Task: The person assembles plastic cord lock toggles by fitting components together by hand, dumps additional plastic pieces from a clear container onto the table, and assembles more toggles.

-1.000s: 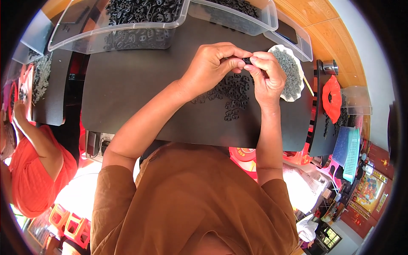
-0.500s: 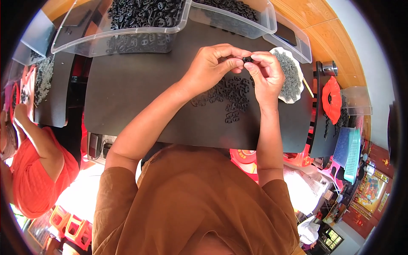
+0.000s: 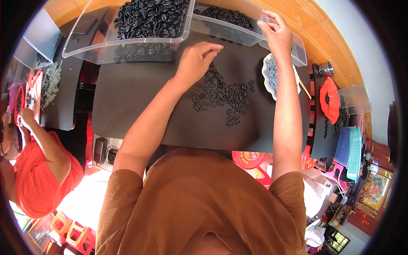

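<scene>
Table (image 3: 127,97) spans the reach of both arms; clock directions run from its middle, with 12 away from the wearer. Big bin (image 3: 127,42) at 11 o'clock is heaped with black pieces, and far bin (image 3: 233,37), between 12 and 1, holds more dark ones. Right hand (image 3: 278,36) is raised near 2 o'clock, around far bin's right end, its thumb and forefinger a narrow gap apart; nothing shows between them. Left hand (image 3: 193,63) hovers towards 11, thumb and forefinger nearly together; whether they pinch anything, I cannot tell. Plate (image 3: 267,80), between 2 and 3, carries plenty of grey bits (image 3: 272,72). Loose pieces (image 3: 229,95) lie just off the middle towards 3 o'clock, so by the look of it many are left to handle; whether the binned ones are finished cannot be told. Their spread runs longest from 11 to 5 o'clock. Singly they point every way: one stray (image 3: 251,86) at the right edge seems to lie with its long axis roughly 12 to 6.
</scene>
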Action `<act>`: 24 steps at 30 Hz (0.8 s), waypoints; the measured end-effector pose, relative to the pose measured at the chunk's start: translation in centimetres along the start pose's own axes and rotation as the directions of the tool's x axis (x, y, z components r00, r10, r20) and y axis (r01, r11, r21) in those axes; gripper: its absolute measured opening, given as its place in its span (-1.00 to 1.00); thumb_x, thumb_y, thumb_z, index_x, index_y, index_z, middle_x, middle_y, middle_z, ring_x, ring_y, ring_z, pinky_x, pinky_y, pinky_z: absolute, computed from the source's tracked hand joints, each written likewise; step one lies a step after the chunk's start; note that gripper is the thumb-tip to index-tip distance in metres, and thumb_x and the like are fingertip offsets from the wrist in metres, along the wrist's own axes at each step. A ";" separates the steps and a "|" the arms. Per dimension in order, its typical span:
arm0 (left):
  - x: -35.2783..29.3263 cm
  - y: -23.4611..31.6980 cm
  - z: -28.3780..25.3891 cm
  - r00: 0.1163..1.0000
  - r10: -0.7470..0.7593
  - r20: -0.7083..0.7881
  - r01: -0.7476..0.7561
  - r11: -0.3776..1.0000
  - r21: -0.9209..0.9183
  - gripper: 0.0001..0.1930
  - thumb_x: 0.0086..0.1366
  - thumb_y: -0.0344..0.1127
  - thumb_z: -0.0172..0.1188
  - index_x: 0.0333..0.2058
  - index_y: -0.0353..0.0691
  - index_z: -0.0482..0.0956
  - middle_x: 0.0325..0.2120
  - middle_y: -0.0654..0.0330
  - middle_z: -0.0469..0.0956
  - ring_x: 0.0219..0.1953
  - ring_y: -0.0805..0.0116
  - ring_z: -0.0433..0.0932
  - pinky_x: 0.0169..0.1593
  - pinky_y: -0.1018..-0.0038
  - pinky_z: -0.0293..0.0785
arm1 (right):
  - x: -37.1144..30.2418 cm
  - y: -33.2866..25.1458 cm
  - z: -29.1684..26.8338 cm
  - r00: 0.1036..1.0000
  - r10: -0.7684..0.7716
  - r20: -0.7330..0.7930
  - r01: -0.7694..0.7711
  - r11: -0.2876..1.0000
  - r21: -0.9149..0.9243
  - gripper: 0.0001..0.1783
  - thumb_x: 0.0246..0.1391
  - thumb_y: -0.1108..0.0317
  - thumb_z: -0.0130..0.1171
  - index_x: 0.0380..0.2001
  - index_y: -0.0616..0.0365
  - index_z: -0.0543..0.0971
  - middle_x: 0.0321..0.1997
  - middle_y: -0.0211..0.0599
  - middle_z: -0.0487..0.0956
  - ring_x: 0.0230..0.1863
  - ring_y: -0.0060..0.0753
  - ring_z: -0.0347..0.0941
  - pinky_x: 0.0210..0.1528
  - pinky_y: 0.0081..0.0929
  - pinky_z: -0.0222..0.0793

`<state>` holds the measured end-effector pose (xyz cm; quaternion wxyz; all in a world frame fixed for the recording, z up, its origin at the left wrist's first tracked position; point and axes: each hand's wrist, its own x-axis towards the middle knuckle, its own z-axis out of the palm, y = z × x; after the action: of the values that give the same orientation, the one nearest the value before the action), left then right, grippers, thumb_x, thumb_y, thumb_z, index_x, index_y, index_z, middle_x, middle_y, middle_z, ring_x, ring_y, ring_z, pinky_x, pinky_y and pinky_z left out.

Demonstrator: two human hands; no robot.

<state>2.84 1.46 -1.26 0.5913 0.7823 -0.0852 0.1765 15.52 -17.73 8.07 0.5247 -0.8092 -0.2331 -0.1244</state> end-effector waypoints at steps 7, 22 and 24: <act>-0.8 1.3 1.3 0.996 0.082 0.025 -0.084 0.990 0.111 -0.73 0.30 -0.32 0.03 -0.07 -0.26 0.54 -0.15 0.05 0.56 -0.04 0.14 0.52 0.02 0.39 0.39 | -9.6 -1.4 -1.2 0.996 0.086 0.035 -0.084 0.995 -0.048 -0.85 0.00 0.55 0.18 -0.29 0.21 0.59 -0.32 -0.32 0.62 -0.39 -0.54 0.56 -0.32 -0.63 0.41; -11.3 6.6 -1.6 0.890 0.004 0.457 -0.326 0.707 0.628 -0.26 0.16 0.11 0.15 0.26 0.01 0.16 0.28 -0.02 0.06 0.34 -0.08 -0.02 0.32 0.02 -0.08 | -22.7 -2.2 -5.0 0.951 -0.023 0.310 0.129 0.937 -0.326 -0.01 -0.34 0.08 0.46 0.24 -0.07 0.25 0.35 -0.05 0.09 0.33 0.04 0.04 0.29 -0.09 0.03; -11.1 6.6 -0.9 0.889 0.031 0.456 -0.374 0.623 0.687 -0.21 0.12 0.20 0.14 0.27 0.06 0.14 0.26 -0.07 0.07 0.31 -0.16 0.00 0.29 -0.05 -0.04 | -22.0 -2.0 -4.1 0.935 -0.001 0.353 0.153 0.903 -0.402 0.07 -0.34 0.00 0.44 0.29 -0.12 0.16 0.39 -0.02 0.01 0.37 0.07 -0.05 0.33 -0.08 -0.08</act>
<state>-9.82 -0.42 0.71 0.1532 0.9601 -0.2124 0.0982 -4.26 -26.20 1.49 0.2821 -0.9027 -0.3211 -0.0493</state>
